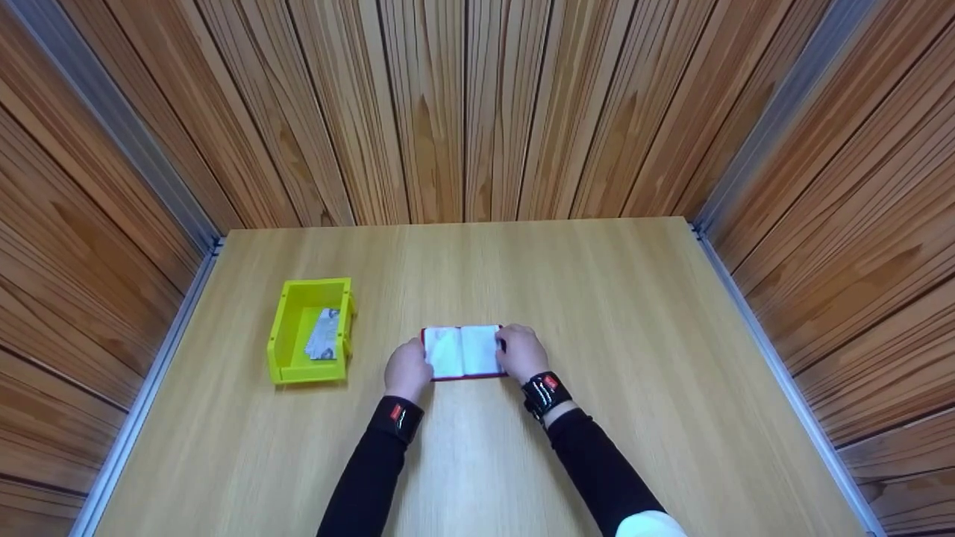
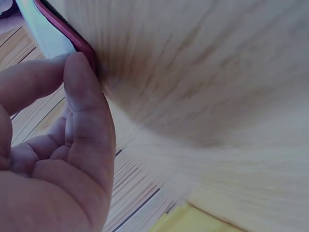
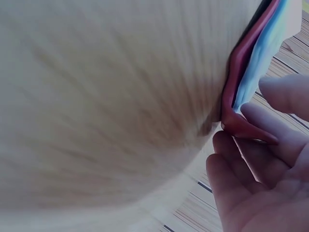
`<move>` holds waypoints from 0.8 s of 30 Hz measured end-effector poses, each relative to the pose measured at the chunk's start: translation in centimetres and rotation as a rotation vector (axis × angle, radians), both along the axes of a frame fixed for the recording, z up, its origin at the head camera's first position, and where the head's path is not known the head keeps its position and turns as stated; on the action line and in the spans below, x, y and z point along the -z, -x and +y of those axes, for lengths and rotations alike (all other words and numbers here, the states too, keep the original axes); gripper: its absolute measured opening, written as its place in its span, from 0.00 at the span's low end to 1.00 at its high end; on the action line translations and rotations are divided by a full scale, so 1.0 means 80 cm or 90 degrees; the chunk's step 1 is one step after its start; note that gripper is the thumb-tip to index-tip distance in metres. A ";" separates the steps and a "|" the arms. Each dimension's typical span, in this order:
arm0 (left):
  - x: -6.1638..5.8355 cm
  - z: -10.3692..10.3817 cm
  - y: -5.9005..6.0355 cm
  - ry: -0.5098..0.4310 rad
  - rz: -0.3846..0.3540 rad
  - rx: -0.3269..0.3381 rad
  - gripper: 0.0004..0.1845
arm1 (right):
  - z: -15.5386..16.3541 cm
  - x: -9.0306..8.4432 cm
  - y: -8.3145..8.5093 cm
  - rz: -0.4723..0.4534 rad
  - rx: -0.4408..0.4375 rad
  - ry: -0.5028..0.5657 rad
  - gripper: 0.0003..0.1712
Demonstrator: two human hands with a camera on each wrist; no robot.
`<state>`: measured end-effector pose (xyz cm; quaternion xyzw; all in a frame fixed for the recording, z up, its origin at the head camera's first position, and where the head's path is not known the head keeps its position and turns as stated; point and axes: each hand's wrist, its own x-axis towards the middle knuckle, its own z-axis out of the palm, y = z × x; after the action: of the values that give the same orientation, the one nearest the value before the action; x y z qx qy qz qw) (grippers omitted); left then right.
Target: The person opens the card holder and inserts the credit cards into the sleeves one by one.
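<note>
A small notebook (image 1: 462, 352) with a red cover lies open on the table, its white pages facing up. At its left edge my left hand (image 1: 407, 370) pinches the cover and pages between thumb and finger, as the left wrist view shows close up. My right hand (image 1: 524, 353) is at the opposite edge. In the right wrist view its fingers hold the red cover (image 3: 241, 126), which bends away from the pages (image 3: 258, 58) at the corner. The right thumb (image 3: 287, 94) stands a little apart from the pages.
A yellow-green bin (image 1: 280, 335) stands on the table left of the notebook. Inside it lies a grey-white printed packet or paper (image 1: 323, 334). Wood-panelled walls (image 1: 433, 112) with metal corner strips enclose the table (image 1: 597, 291) at the back and sides.
</note>
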<state>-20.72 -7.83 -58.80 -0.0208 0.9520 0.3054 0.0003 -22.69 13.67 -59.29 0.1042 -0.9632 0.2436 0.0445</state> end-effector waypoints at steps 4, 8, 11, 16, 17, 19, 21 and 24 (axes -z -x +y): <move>0.000 0.000 0.000 0.012 0.005 0.003 0.06 | -0.001 0.000 0.000 -0.017 0.006 -0.003 0.14; -0.002 -0.002 -0.001 0.016 0.015 0.006 0.07 | -0.001 0.000 0.000 -0.030 0.012 0.002 0.16; -0.007 -0.003 -0.001 0.005 0.014 0.004 0.07 | 0.000 0.000 -0.001 -0.027 0.007 0.001 0.16; -0.019 -0.006 0.000 -0.012 0.030 -0.001 0.08 | 0.001 0.000 0.000 -0.028 0.004 0.000 0.16; -0.022 -0.007 0.000 -0.014 0.035 -0.002 0.08 | 0.001 0.000 0.000 -0.029 0.005 0.000 0.16; -0.027 -0.008 0.000 -0.023 0.046 -0.005 0.09 | 0.001 -0.001 0.000 -0.030 0.005 0.001 0.16; -0.033 -0.009 0.000 -0.037 0.054 -0.007 0.09 | 0.001 -0.001 0.000 -0.029 0.006 0.002 0.16; -0.041 -0.012 0.002 -0.053 0.056 -0.016 0.08 | 0.001 0.000 0.000 -0.027 0.003 0.003 0.16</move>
<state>-20.90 -8.81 -55.53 -0.0197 0.9372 0.3454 -0.0442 -22.66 13.74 -59.25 0.0964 -0.9636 0.2481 0.0251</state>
